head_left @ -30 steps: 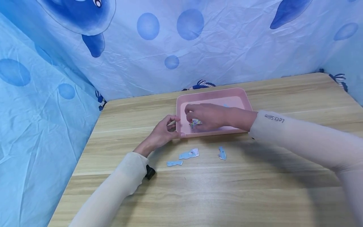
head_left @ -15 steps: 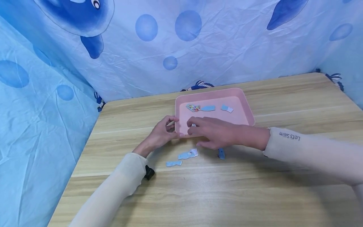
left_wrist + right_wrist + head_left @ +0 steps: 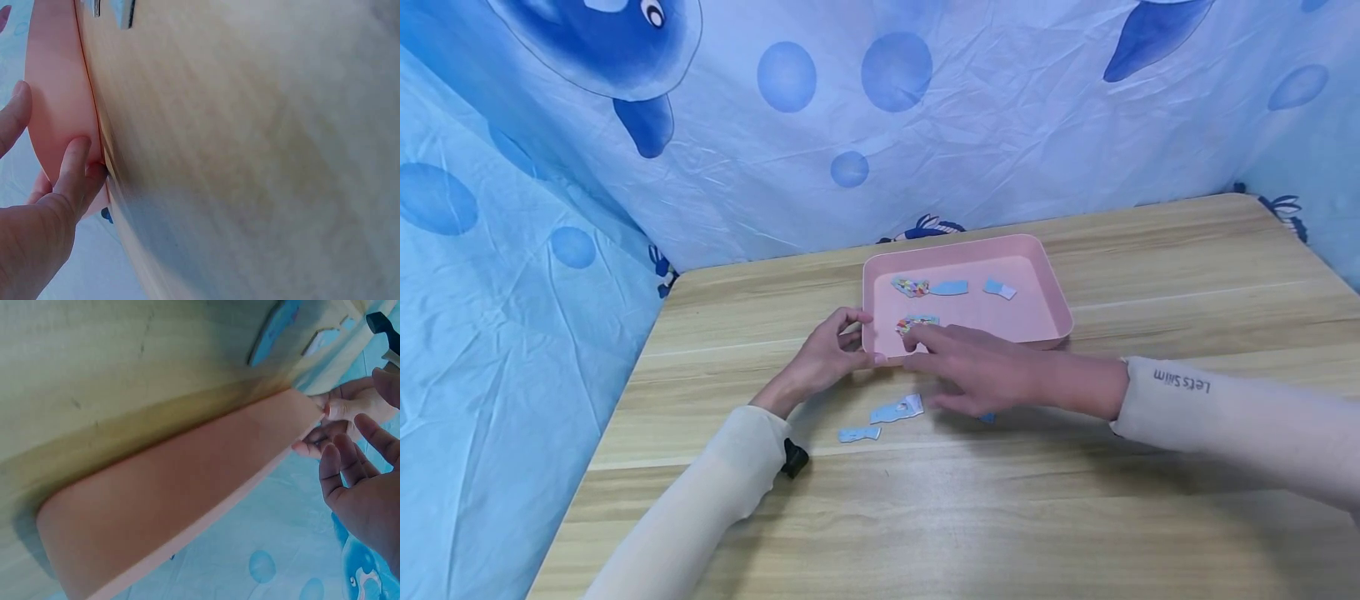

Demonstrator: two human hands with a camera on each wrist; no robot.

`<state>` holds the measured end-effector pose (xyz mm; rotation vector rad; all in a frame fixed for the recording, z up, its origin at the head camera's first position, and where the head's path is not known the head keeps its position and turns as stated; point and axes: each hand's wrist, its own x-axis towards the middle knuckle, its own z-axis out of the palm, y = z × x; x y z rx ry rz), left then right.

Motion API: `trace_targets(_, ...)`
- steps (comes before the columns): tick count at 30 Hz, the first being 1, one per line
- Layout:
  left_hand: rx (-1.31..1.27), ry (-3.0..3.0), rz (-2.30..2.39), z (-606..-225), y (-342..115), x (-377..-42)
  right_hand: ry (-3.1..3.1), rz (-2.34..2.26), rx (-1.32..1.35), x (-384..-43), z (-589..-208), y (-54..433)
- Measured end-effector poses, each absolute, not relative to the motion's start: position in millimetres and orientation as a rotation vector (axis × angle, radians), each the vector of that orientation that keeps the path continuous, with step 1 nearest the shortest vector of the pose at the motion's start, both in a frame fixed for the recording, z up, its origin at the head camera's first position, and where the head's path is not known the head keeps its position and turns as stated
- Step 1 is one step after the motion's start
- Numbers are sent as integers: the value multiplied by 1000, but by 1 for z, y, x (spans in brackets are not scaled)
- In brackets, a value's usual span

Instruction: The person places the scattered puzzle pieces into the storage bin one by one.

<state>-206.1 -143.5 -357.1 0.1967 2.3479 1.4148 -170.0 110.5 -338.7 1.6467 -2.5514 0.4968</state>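
A shallow pink tray (image 3: 977, 312) lies on the table. My left hand (image 3: 826, 350) holds its front left corner, with thumb and fingertips on the walls; the left wrist view shows this hand (image 3: 50, 212) against the tray wall (image 3: 56, 81). My right hand (image 3: 981, 367) hovers over the tray's front edge, fingers loosely bent, nothing visible in them. Just beyond its fingertips is a multicoloured puzzle piece (image 3: 916, 322) in the tray. Farther back in the tray lie another multicoloured piece (image 3: 912, 287), a blue piece (image 3: 949, 287) and a blue-and-white piece (image 3: 1000, 289).
In front of the tray, on the wooden table (image 3: 925, 517), lie a blue-and-white piece (image 3: 897, 409) and a narrow blue piece (image 3: 859, 434). Another blue piece (image 3: 987, 417) is mostly hidden under my right hand. A blue sea-patterned cloth (image 3: 1000, 133) hangs behind.
My right hand has drawn back from inside the tray toward its front edge, uncovering the multicoloured and blue pieces there. The left hand has stayed at the tray's corner.
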Motion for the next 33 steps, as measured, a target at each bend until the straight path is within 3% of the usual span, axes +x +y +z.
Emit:
trace_targets(10,198,2345,1400,-331,-135,-192,-2588,468,1628,-167,-349,103)
trace_targets(26,192,2342,1399,-328,-135,-192,-2711,457,1598,-165,-359,93)
trace_targets(33,169,2319,1433,-347,-141,-205,-2711,376,1603,-165,-362,86)
